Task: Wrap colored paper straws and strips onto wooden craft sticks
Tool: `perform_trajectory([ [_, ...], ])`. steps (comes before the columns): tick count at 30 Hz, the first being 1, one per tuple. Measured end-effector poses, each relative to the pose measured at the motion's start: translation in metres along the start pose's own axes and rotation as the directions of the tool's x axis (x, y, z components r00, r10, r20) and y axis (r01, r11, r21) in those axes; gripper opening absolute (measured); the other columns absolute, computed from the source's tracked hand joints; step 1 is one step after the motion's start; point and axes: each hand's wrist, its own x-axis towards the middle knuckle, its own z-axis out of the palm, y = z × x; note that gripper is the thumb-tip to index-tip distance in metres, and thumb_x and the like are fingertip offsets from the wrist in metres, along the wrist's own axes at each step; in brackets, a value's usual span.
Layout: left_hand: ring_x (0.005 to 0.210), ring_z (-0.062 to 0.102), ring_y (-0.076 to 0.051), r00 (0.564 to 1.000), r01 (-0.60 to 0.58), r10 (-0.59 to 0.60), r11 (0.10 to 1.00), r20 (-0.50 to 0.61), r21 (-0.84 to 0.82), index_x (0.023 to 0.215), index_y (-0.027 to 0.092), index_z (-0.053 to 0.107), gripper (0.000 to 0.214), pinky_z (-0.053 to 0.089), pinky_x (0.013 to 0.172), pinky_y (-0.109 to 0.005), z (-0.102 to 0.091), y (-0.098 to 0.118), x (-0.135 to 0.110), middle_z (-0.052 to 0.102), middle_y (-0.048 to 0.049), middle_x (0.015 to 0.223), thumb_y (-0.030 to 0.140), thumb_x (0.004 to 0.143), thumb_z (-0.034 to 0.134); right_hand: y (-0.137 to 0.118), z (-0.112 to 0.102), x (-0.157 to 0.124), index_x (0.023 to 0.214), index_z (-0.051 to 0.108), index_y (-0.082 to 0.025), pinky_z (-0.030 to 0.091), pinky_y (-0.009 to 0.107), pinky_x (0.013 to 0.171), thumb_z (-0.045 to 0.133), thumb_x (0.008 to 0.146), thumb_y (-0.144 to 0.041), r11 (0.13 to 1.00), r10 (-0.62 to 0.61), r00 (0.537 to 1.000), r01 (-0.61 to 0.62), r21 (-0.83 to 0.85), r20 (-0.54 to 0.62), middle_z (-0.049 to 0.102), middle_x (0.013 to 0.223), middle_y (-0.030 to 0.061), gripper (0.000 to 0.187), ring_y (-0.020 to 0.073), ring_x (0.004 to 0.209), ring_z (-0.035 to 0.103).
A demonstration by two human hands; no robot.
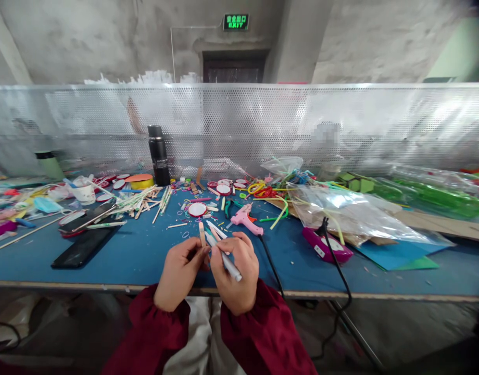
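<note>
My left hand [179, 271] is closed in a pinch on a wooden craft stick [202, 234] that stands upright above the blue table's near edge. My right hand [235, 276] is wrapped round a white-grey marker pen [226, 259], its tip pointing up-left toward the stick. The two hands touch at the fingertips. Both sleeves are dark red. A pink hot glue gun [245, 219] lies on the table just beyond my right hand, its black cord [271, 263] running back over the table edge.
The blue table [146, 250] holds a black phone [83, 247] at the left, a black flask [159, 154], scattered sticks, round red-and-white discs [197, 209], a plastic bag [349, 211] and a magenta box [327, 245] at the right. A perforated metal screen [239, 125] closes the back.
</note>
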Motion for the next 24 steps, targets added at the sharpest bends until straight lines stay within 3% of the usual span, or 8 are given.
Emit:
perform_trajectory([
  [24,0.065,0.050,-0.013,0.999,-0.011,0.011,1.000,-0.032,0.006,0.074,0.017,0.065,0.027,0.042,0.062,-0.021,0.0014,-0.0008,-0.0006,0.060,0.0017,0.069,0.036,0.092,0.058,0.0001,-0.0002,-0.0002,0.084,0.054,-0.025,0.047,0.041,0.097,0.061,0.090,-0.015,1.000,0.000,0.999,0.000,0.013,0.052,0.069,0.074,-0.0031,0.013,0.0157,0.073,0.070],
])
